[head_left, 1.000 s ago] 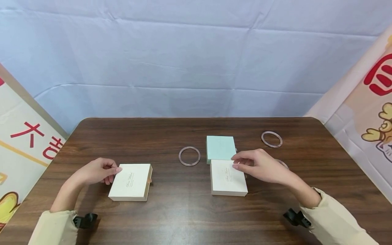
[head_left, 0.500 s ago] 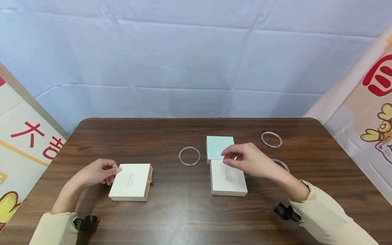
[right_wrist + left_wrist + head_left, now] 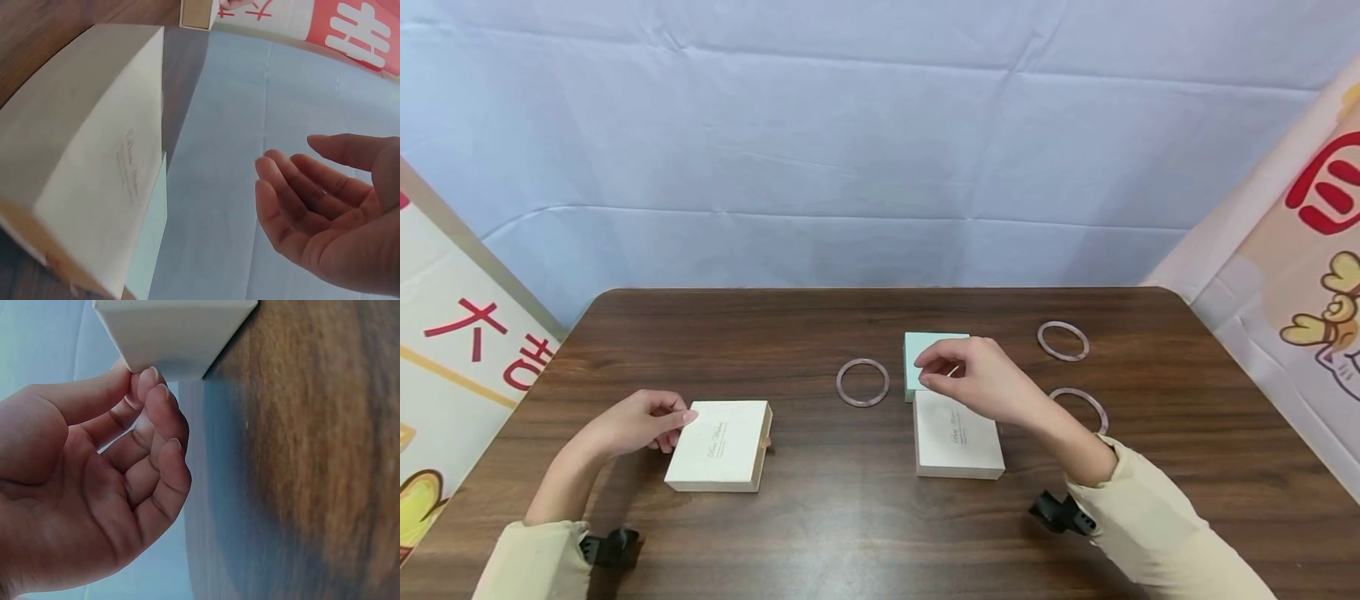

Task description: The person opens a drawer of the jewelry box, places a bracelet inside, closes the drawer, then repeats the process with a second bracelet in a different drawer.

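In the head view, a flat white box [image 3: 722, 446] with small lettering lies at the left. My left hand [image 3: 636, 425] pinches its far-left corner, thumb on the lid's edge and fingers curled against the side. The left wrist view shows thumb and index tip meeting at the box corner [image 3: 175, 337]. A second white box [image 3: 955, 450] lies right of centre, in front of a mint-green box [image 3: 925, 346]. Over these two hovers my right hand [image 3: 981, 379], holding nothing, fingers loosely bent and thumb apart from them in the right wrist view.
One pale purple bangle [image 3: 862, 405] lies left of the mint box. Two similar ones, a far bangle [image 3: 1067, 358] and a nearer bangle [image 3: 1103, 417], lie to the right, the nearer partly behind my right forearm. A pale cloth [image 3: 865, 167] hangs behind the brown table [image 3: 835, 517].
My right hand has moved left and away from me, off the right white box's lid to over the mint box, uncovering more of the nearer right bangle. The left hand stays put.
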Available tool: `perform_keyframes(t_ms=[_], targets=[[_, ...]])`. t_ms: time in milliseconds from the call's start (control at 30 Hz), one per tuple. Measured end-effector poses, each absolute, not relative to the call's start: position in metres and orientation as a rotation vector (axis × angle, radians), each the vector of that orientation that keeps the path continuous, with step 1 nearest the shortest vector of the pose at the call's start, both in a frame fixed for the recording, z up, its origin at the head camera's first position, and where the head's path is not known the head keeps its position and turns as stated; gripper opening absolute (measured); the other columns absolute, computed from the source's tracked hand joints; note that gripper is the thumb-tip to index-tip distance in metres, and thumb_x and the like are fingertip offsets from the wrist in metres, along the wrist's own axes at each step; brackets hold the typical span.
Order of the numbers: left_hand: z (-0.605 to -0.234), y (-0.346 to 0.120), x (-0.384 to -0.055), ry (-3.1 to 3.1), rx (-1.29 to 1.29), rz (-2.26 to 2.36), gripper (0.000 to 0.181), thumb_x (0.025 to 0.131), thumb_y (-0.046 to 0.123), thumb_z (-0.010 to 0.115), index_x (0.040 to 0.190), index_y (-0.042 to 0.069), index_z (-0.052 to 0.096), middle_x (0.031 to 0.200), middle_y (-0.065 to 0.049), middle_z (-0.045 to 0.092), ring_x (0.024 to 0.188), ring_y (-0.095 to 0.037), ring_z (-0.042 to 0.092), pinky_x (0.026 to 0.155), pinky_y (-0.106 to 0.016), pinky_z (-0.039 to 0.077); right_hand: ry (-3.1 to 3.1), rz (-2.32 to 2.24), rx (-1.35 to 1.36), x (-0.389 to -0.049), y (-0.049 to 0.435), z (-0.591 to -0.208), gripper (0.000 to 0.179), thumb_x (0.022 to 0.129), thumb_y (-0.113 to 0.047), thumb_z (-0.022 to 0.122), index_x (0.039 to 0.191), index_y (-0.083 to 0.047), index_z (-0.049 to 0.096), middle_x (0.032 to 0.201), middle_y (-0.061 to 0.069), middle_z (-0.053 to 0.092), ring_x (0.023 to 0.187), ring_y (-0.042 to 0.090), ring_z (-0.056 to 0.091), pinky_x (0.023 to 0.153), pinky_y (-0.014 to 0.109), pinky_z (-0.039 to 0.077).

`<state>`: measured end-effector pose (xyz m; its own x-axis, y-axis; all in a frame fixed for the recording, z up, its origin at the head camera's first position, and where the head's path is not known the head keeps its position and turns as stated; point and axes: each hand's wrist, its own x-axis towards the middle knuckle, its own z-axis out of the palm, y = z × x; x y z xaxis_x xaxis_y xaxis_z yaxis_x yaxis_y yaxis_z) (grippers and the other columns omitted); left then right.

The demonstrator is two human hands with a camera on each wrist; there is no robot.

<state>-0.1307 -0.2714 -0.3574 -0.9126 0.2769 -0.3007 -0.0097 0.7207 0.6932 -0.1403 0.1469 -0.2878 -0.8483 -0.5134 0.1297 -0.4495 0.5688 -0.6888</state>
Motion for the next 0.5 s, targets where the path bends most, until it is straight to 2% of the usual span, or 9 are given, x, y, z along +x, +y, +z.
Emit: perform_keyframes(t_ms=[500], targets=[[-0.356, -0.272, -0.132, 2.511, 0.214, 1.063, 0.027, 0.092, 0.026, 0.056, 0.080, 0.002, 0.057, 0.064, -0.003, 0.052, 0.063, -0.019, 0.053, 0.057, -0.033, 0.046, 2.637, -1.277, -0.715, -0.133, 0.099, -0.304, 0.006, 0.080, -0.002, 0.064, 0.084, -0.002, 0.067, 0.074, 0.001, 0.064, 0.069, 0.009, 0.058, 0.062, 0.024, 0.046]])
